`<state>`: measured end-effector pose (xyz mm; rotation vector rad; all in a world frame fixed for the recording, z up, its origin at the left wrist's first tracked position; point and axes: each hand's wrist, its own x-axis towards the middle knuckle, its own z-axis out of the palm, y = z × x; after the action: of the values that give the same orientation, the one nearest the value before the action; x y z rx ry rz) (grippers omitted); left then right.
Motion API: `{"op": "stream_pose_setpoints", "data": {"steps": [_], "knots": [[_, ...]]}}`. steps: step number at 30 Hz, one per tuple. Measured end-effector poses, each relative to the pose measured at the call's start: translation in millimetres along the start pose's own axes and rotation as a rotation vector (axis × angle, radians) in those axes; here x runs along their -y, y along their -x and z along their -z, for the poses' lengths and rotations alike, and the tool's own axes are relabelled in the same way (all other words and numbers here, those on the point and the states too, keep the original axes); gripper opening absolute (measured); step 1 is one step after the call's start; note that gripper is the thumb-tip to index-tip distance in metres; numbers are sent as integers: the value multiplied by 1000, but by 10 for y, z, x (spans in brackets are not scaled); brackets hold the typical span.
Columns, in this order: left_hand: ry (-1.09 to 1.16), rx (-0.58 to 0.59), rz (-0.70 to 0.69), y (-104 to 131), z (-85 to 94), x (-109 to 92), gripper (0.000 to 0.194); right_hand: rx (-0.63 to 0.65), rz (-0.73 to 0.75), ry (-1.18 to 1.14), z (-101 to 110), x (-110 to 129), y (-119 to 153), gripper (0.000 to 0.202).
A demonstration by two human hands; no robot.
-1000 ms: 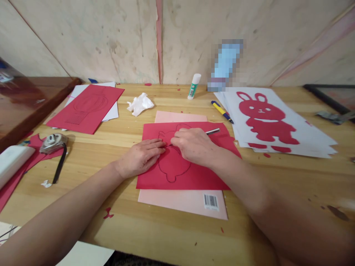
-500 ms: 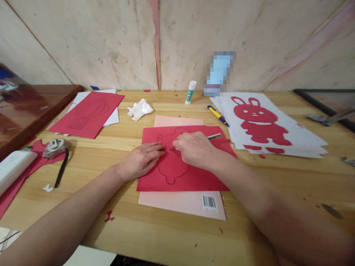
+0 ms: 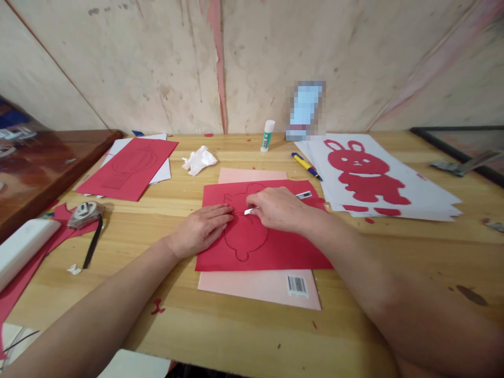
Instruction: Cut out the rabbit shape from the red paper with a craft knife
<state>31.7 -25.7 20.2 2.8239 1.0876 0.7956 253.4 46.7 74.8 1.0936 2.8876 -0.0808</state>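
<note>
A red sheet of paper [image 3: 293,247] lies in front of me, with an animal-like outline in dark line drawn on it. My left hand [image 3: 205,226] rests flat on its left side, fingers stretched out and holding nothing. In the closed fingers of my right hand [image 3: 273,207] is a slim white craft knife [image 3: 304,195]. One pale end points down-left over the drawing and the other, with a dark slot, sticks out behind the hand. I cannot tell whether its tip touches the paper. Beneath the sheet sits a pink booklet [image 3: 255,289] with a barcode.
Behind stand a glue stick [image 3: 267,136], crumpled tissue [image 3: 200,160] and a blurred phone [image 3: 305,110]. A blue-yellow pen [image 3: 307,166] lies beside white sheets [image 3: 421,194] bearing a red rabbit cutout [image 3: 366,178]. At left are another drawn red sheet [image 3: 128,168], a tape measure [image 3: 84,215] and a white case [image 3: 27,249].
The craft knife has turned in my right hand, and its pale end now shows beyond my fingers. My left hand stays in place on the sheet. The view has shifted slightly.
</note>
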Motion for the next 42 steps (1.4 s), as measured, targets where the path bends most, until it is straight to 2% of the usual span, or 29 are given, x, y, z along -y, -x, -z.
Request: {"op": "stream_pose_setpoints", "data": {"steps": [7, 15, 25, 32, 42], "knots": [[6, 7, 12, 9, -5, 4, 31, 2, -16, -154, -45, -87, -35, 13], [7, 11, 11, 9, -5, 11, 29, -20, 5, -83, -42, -66, -34, 12], [16, -1, 3, 15, -18, 25, 29, 36, 31, -219, -16, -150, -31, 10], [21, -1, 4, 18, -19, 29, 28, 69, 27, -173, 9, -139, -25, 10], [21, 24, 22, 15, -19, 28, 30, 128, 80, -241, 9, -236, -31, 7]]}}
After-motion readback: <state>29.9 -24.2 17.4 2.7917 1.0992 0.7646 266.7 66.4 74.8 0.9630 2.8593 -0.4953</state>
